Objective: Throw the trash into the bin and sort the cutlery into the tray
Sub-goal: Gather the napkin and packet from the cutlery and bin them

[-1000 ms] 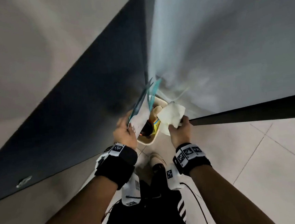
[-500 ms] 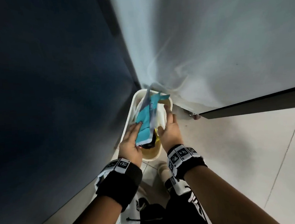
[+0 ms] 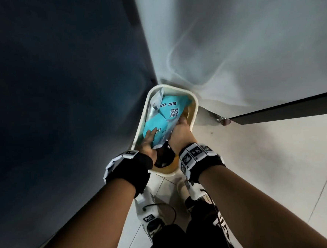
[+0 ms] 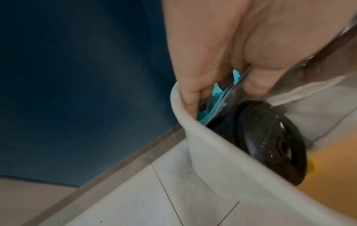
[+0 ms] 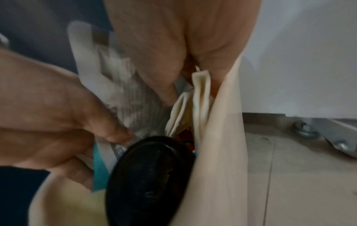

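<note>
A white bin [image 3: 141, 125] stands on the floor in a corner. A teal and clear plastic wrapper [image 3: 167, 111] lies across its top, partly inside. My left hand [image 3: 148, 143] pinches the wrapper's near edge between thumb and fingers [image 4: 255, 82], down at the bin's rim [image 4: 212, 142]. My right hand [image 3: 180, 130] reaches into the bin's right side and holds a folded white napkin [image 5: 201, 94] against the bin wall [image 5: 218, 152]. A black cup lid [image 3: 162, 159] sits in the bin under both wrists. No cutlery or tray is in view.
A dark blue wall [image 3: 57, 93] rises left of the bin. To its right a white panel [image 3: 250, 37] stands on a metal castor bracket [image 3: 220, 119]. Pale floor tiles [image 3: 271, 164] spread to the right. My shoes [image 3: 148, 210] are just behind the bin.
Both hands have gone down from above the bin into it. The wrapper has tipped from upright to lying across the opening, and the napkin has sunk out of the head view.
</note>
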Demonstrator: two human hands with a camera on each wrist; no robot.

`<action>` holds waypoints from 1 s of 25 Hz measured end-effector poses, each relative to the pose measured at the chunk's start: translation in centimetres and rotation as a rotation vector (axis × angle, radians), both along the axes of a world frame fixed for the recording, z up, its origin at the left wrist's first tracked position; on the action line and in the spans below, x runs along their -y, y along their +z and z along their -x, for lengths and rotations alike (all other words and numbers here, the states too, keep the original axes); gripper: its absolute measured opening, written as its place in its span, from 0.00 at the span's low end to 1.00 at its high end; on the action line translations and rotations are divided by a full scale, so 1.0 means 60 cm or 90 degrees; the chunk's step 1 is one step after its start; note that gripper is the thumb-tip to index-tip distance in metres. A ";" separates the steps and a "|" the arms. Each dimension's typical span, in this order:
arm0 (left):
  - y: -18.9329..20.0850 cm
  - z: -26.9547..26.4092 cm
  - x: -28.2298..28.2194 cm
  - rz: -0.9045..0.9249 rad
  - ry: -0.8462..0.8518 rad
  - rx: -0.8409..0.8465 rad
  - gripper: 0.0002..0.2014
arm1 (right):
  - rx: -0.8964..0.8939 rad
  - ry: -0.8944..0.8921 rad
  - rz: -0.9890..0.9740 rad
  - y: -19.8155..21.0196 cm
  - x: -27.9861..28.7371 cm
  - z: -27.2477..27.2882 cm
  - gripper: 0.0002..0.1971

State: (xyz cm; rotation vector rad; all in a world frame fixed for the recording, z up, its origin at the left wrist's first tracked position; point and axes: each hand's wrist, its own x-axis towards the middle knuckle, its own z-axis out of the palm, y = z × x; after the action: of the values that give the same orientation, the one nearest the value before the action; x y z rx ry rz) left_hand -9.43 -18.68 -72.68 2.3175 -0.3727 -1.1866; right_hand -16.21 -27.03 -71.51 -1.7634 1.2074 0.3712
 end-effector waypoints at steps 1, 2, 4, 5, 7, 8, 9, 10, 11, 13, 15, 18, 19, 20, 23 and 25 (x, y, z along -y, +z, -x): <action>0.020 0.006 0.003 -0.044 -0.088 -0.064 0.42 | 0.048 -0.053 -0.010 0.007 -0.003 0.003 0.28; 0.025 0.007 0.002 -0.083 -0.111 -0.080 0.42 | 0.092 -0.125 -0.024 0.014 -0.004 0.008 0.30; 0.034 0.003 -0.012 -0.144 -0.078 -0.021 0.39 | 0.129 -0.237 0.013 0.028 -0.005 0.021 0.29; 0.048 0.003 -0.018 -0.155 -0.079 -0.003 0.41 | 0.131 -0.249 0.069 0.038 -0.007 0.028 0.26; 0.073 0.009 -0.028 -0.174 -0.087 0.022 0.49 | 0.170 -0.270 0.135 0.056 -0.014 0.041 0.23; 0.083 0.011 -0.034 -0.180 -0.086 0.016 0.50 | 0.180 -0.274 0.131 0.067 -0.017 0.047 0.22; 0.103 0.015 -0.037 -0.185 -0.057 -0.012 0.50 | 0.181 -0.267 0.123 0.074 -0.021 0.054 0.22; 0.118 0.017 -0.039 -0.196 -0.052 -0.024 0.49 | 0.170 -0.256 0.111 0.084 -0.024 0.060 0.21; 0.134 0.015 -0.039 -0.204 -0.068 -0.015 0.46 | 0.161 -0.243 0.101 0.093 -0.026 0.065 0.21; 0.167 0.008 -0.038 -0.221 -0.145 0.039 0.40 | 0.148 -0.227 0.081 0.111 -0.026 0.070 0.20; 0.218 -0.001 -0.031 -0.204 -0.163 0.063 0.34 | 0.144 -0.203 0.083 0.140 -0.023 0.072 0.19; 0.316 -0.002 -0.008 -0.126 -0.148 0.074 0.25 | 0.142 -0.161 0.105 0.184 -0.018 0.087 0.19; 0.362 0.002 -0.001 -0.090 -0.140 0.064 0.23 | 0.130 -0.146 0.102 0.205 -0.018 0.097 0.19; 0.400 0.007 0.003 -0.054 -0.135 0.048 0.21 | 0.116 -0.133 0.095 0.224 -0.020 0.113 0.19; 0.542 0.018 0.008 0.031 -0.109 -0.012 0.18 | 0.061 -0.050 0.069 0.292 -0.018 0.149 0.18; 0.660 0.023 0.000 0.080 -0.104 -0.019 0.16 | 0.009 0.019 0.024 0.348 -0.012 0.159 0.18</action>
State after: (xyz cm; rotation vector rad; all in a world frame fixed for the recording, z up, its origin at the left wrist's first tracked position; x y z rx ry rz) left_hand -10.78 -18.70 -33.08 2.1933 -0.6174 -1.2362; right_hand -25.73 -26.33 -50.65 -1.8151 1.1865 0.3550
